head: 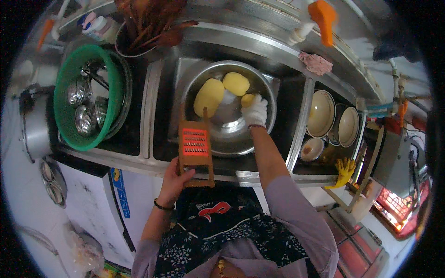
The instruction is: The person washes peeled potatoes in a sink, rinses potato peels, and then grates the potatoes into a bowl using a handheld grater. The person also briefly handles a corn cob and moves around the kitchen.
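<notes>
My left hand (180, 180) grips the lower end of a wooden-framed grater (195, 140) with an orange-red panel and metal teeth. The grater's far end reaches over the rim of a round stainless steel basin (273, 107) in the middle sink. In a white knit glove, my right hand (255, 113) is inside the basin with its fingers around a yellow peeled potato (247, 100), partly hidden by the glove. A large peeled potato (209, 97) and a smaller peeled potato (236, 84) lie in the basin to the left of the glove.
A green plastic basket (110, 100) of metal bowls stands over the left sink. Behind it is a pot (121, 47) of wooden utensils. Bowls (320, 114) fill the right sink; a yellow rubber glove (344, 171) hangs at its edge. An orange-handled tap (323, 22) and pink cloth (315, 63) are behind.
</notes>
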`<state>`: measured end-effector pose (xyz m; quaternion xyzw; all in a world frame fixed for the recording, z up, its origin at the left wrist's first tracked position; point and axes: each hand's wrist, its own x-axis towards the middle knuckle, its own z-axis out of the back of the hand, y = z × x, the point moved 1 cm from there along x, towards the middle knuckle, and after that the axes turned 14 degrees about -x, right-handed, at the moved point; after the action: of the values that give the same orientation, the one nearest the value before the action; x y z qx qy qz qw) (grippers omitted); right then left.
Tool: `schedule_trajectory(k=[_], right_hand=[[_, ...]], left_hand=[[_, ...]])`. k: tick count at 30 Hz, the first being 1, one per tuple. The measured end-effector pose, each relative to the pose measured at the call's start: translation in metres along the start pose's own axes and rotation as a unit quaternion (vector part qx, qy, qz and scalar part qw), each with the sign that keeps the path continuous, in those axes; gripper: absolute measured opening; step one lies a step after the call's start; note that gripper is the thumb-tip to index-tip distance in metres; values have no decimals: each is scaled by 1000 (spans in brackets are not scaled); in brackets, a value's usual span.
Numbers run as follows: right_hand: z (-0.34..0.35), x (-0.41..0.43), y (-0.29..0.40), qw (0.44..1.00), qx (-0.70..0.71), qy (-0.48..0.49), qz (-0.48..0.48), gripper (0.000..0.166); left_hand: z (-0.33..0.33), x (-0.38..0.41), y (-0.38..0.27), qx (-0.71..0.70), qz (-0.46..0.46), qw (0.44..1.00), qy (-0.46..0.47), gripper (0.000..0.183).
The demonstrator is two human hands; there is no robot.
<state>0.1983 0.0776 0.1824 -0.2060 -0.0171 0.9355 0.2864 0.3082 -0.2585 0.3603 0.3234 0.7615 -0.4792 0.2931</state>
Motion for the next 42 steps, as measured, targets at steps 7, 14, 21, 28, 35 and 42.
schedule_trajectory(k=[7, 14, 21, 28, 35, 42], right_hand=[[0, -1, -26, 992, 37, 47, 109, 68], [65, -69, -82, 635, 677, 372, 4, 58], [117, -127, -83, 792, 566, 200, 112, 65], [180, -185, -56, 954, 226, 71, 182, 76], [160, -81, -57, 960, 268, -5, 79, 65], [177, -187, -43, 953, 237, 36, 184, 62]], left_hand=[[-19, 19, 24, -60, 37, 996, -57, 37], [-59, 29, 32, -26, 6, 999, 24, 35], [-107, 41, 52, -22, -10, 998, 51, 28], [-135, 21, 44, 299, -124, 946, -15, 37], [-140, -3, 53, 168, -90, 981, 48, 27], [-118, 34, 62, 315, -312, 895, -51, 30]])
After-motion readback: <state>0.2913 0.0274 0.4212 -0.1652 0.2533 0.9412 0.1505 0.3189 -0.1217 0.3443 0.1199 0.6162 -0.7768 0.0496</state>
